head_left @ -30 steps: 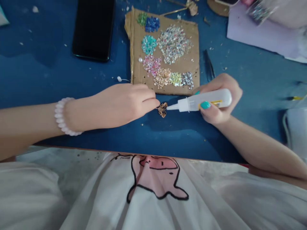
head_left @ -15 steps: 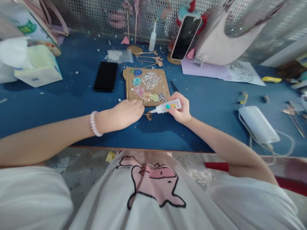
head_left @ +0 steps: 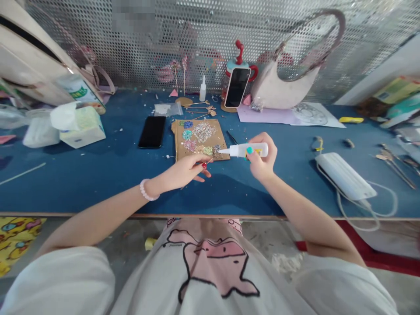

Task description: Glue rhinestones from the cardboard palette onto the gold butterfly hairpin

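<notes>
My right hand (head_left: 265, 165) is wrapped round a white glue bottle (head_left: 242, 150), which lies nearly level with its thin nozzle pointing left. Between the thumb and fingers of my left hand (head_left: 185, 173) is the thin stem of a hairpin. The hairpin's bronze-coloured ornament (head_left: 216, 153) is at the nozzle tip; whether they touch I cannot tell. Both are over the near right corner of a cardboard sheet (head_left: 223, 136). On that sheet lie small piles of rhinestones (head_left: 204, 132), silvery, blue, turquoise, pink and pale yellow. My left fingers partly cover its front edge.
Left of the cardboard lies a black phone (head_left: 152, 132), with a tissue box (head_left: 83, 131) farther left. Behind stand a second glue bottle (head_left: 202, 91), several hairpins (head_left: 198, 108) and a propped phone (head_left: 236, 87). A dark tweezer-like tool (head_left: 231, 136) lies right of the cardboard; a white power bank (head_left: 346, 175) is far right.
My left hand has turned, its fingers now showing, and raised the hairpin from the table to the cardboard's corner. The glue bottle has moved along with it. The camera view has tilted up.
</notes>
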The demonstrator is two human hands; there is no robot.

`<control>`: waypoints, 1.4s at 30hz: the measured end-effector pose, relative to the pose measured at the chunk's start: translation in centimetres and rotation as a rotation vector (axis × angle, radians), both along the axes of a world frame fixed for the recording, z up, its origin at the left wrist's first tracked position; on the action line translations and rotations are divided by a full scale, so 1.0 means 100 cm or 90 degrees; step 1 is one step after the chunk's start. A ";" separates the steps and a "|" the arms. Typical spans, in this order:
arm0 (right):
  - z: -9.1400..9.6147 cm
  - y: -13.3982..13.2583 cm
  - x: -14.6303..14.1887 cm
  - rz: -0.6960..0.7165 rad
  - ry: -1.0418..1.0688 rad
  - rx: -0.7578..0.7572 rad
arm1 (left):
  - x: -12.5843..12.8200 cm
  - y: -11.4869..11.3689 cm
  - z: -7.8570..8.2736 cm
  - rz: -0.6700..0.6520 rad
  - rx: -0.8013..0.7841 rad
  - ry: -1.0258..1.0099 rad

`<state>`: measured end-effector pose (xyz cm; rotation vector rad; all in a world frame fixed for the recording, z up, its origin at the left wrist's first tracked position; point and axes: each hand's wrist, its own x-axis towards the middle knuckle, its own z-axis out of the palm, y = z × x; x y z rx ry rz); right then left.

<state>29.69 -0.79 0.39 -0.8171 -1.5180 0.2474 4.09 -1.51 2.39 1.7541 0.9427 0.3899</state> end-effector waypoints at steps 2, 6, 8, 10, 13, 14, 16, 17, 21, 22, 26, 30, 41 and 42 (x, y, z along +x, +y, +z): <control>-0.002 0.000 0.003 -0.019 -0.007 0.019 | 0.001 -0.002 -0.005 0.017 -0.048 -0.063; -0.010 -0.004 0.009 0.000 -0.021 0.028 | -0.004 -0.008 -0.013 0.028 -0.128 -0.150; -0.014 -0.008 0.010 0.024 -0.025 0.027 | -0.006 -0.011 -0.015 0.032 -0.166 -0.203; -0.016 -0.014 0.010 0.034 -0.040 0.031 | -0.006 -0.014 -0.014 0.027 -0.213 -0.262; -0.015 -0.021 0.009 0.027 -0.092 0.043 | -0.006 -0.017 -0.012 0.017 -0.268 -0.297; -0.015 -0.023 0.009 0.024 -0.112 0.047 | -0.006 -0.017 -0.011 0.015 -0.279 -0.298; -0.012 -0.026 0.008 0.019 -0.145 0.051 | -0.005 -0.018 -0.009 0.007 -0.295 -0.301; -0.011 -0.027 0.008 0.016 -0.157 0.056 | -0.005 -0.019 -0.009 0.001 -0.300 -0.302; -0.005 -0.028 0.006 -0.011 -0.189 0.099 | -0.006 -0.021 -0.008 -0.022 -0.296 -0.309; -0.003 -0.029 0.005 -0.015 -0.197 0.109 | -0.006 -0.022 -0.008 -0.027 -0.291 -0.310; 0.004 -0.035 0.001 -0.015 -0.248 0.141 | -0.005 -0.023 -0.011 -0.044 -0.262 -0.307; 0.008 -0.042 -0.002 -0.016 -0.301 0.188 | -0.004 -0.024 -0.014 -0.062 -0.227 -0.294; 0.017 -0.046 -0.007 0.011 -0.374 0.229 | -0.004 -0.022 -0.019 -0.079 -0.213 -0.331; 0.018 -0.047 -0.008 0.011 -0.382 0.217 | -0.004 -0.022 -0.019 -0.084 -0.208 -0.333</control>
